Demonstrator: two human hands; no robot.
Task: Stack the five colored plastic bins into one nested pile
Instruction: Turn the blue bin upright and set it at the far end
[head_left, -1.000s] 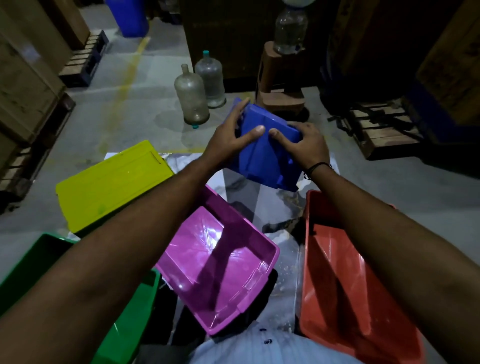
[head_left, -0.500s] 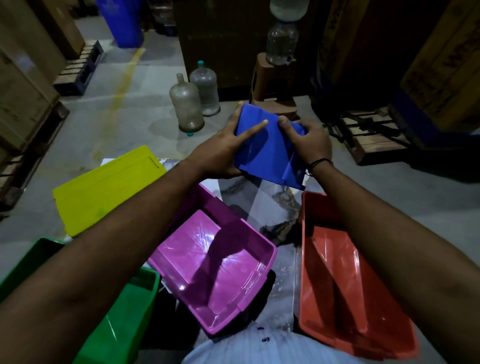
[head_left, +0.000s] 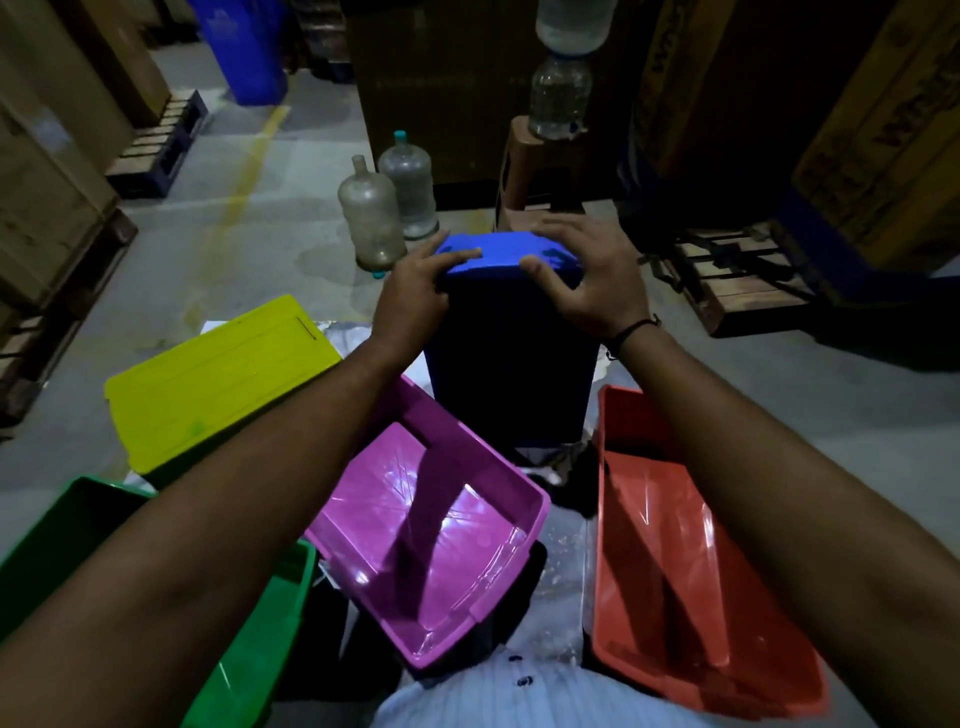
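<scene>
I hold a blue bin (head_left: 511, 358) upright on its end in the middle, its dark flat side facing me. My left hand (head_left: 415, 299) grips its top left edge and my right hand (head_left: 587, 280) its top right edge. A purple bin (head_left: 436, 540) lies open side up just in front of the blue one. An orange-red bin (head_left: 670, 561) lies open side up to the right. To the left a yellow bin (head_left: 218, 379) rests upside down. A green bin (head_left: 254, 639) sits open at the lower left, partly behind my left arm.
Two big clear water jugs (head_left: 387, 213) stand on the concrete floor behind the bins. A brown stool (head_left: 540, 176) with a bottle on it is beyond the blue bin. Wooden pallets (head_left: 737, 275) and crates (head_left: 47, 197) line both sides.
I turned the blue bin from a tilted hold in the air to standing on its end, lower and nearer the purple bin. My hands shifted to its top edge.
</scene>
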